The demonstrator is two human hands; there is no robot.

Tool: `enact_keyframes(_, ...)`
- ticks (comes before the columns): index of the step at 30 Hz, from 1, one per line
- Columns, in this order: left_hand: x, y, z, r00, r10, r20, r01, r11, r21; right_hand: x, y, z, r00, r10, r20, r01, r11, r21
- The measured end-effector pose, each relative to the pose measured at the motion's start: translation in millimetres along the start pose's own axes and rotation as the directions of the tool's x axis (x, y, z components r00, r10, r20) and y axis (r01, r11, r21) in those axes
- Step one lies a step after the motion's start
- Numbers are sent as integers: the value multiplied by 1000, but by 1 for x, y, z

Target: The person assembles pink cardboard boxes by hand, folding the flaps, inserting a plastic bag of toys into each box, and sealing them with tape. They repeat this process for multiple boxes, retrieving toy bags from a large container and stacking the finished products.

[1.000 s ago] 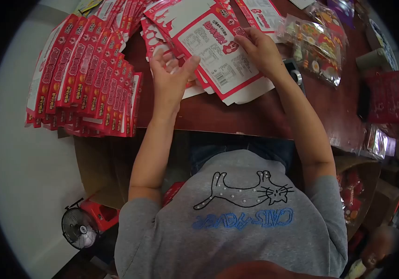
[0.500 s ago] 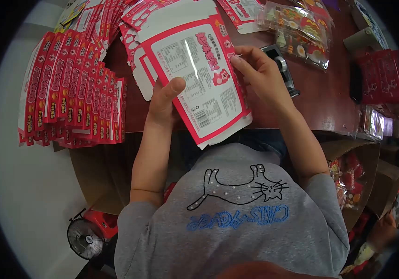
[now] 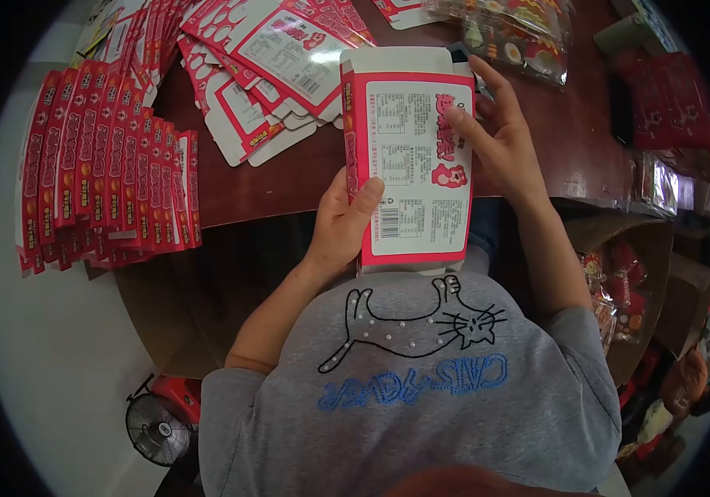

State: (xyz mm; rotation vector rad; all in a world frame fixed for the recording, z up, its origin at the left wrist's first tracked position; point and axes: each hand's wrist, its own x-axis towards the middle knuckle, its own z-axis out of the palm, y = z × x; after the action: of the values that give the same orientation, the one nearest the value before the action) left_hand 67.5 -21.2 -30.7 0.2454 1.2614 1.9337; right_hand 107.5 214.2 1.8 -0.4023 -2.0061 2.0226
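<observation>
A pink and white printed carton [image 3: 409,166] is upright in front of my chest, opened out into a box with a pink side wall and white flaps at top and bottom. My left hand [image 3: 347,217] grips its lower left edge, thumb on the printed face. On the upper right edge is my right hand [image 3: 494,124], thumb on the face and fingers behind or beside the edge. Flat cartons [image 3: 289,58] lie in a loose pile beyond it, to the left.
Rows of pink boxes [image 3: 94,157] stand at the table's left. Clear packets [image 3: 529,41] lie at the back right, near a dark device [image 3: 620,108] and red packs [image 3: 678,124]. Open cardboard boxes [image 3: 649,273] and a fan [image 3: 158,429] are below the table.
The carton has moved right, turned more upright and gone from flat to opened out. Both hands have moved right with it, and more of the flat pile shows.
</observation>
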Motion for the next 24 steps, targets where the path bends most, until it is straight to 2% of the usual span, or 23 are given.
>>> enact_keyframes(2,-4,-3,-3,999,35,37,-34,999,-30,3,0,-5,1000,-1,7,1,1000,-28)
enact_keyframes(4,-7,7,-10,980,-150,128,173,966,-193,4,4,-13,995,46,91,-39,996,-81)
enact_keyframes(5,-11,5,-13,981,-150,123,172,966,-192,5,3,-14,994,46,95,-39,996,-78)
enact_keyframes(7,-20,-2,-19,974,-149,172,145,989,31,7,1,-15,998,40,57,-39,999,-22)
enact_keyframes(8,-20,-4,-20,974,-152,168,149,988,30,7,2,-14,997,44,59,-43,999,-19)
enact_keyframes(10,-18,-5,-16,971,-220,96,239,919,-314,9,3,-11,999,44,23,-43,999,-20)
enact_keyframes(14,-16,-9,-10,963,-253,91,269,917,-295,12,-4,-15,995,74,61,-76,997,35)
enact_keyframes(15,-18,-11,-14,973,-213,93,213,977,4,11,-4,-18,995,34,92,-31,999,-38)
enact_keyframes(16,-20,-12,-18,979,-174,106,135,944,302,11,-5,-21,992,-3,127,16,994,-108)
enact_keyframes(17,-17,-14,-24,979,-175,105,136,944,300,11,-6,-22,992,0,127,14,994,-110)
enact_keyframes(19,-2,-10,-36,972,198,128,-234,874,426,10,-8,-22,976,-7,217,27,995,-92)
enact_keyframes(21,17,20,-33,924,375,75,-369,823,432,9,-14,-21,963,22,267,-1,997,-80)
enact_keyframes(24,39,37,-33,946,305,108,-322,846,425,15,-16,-19,945,42,325,-11,995,-97)
